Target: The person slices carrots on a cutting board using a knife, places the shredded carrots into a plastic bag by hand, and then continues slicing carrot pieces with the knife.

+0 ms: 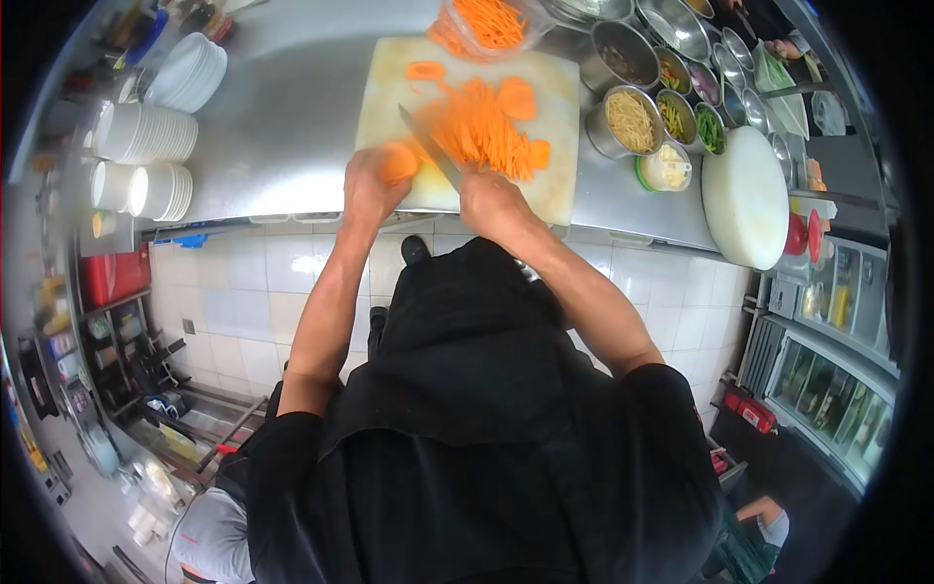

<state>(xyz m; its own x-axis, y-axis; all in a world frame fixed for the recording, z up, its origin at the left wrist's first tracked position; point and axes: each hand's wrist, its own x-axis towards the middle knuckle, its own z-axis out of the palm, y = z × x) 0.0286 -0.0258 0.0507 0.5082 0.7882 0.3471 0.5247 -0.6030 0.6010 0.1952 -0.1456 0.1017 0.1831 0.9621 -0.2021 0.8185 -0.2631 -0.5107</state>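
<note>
My right hand (pixel 494 202) is closed round the handle of a kitchen knife (pixel 430 146), whose blade points up and to the left. My left hand (pixel 374 190) grips a thick carrot piece (pixel 399 163) at the near left of the white cutting board (pixel 561 97), left of the blade. Beside the knife, a heap of carrot strips (pixel 482 127) covers the middle of the board. Carrot slices (pixel 518 98) lie at the heap's right, and a flat carrot piece (pixel 425 70) rests near the board's far left corner. The knife handle is mostly hidden in my fingers.
A plastic bag of carrot strips (pixel 489 24) sits behind the board. To the right are metal containers of food (pixel 630 122), a lidded tub (pixel 667 167) and a round white block (pixel 745 198). Stacked white bowls (pixel 146 133) stand left. Another person's grey sleeve (pixel 209 535) shows lower left.
</note>
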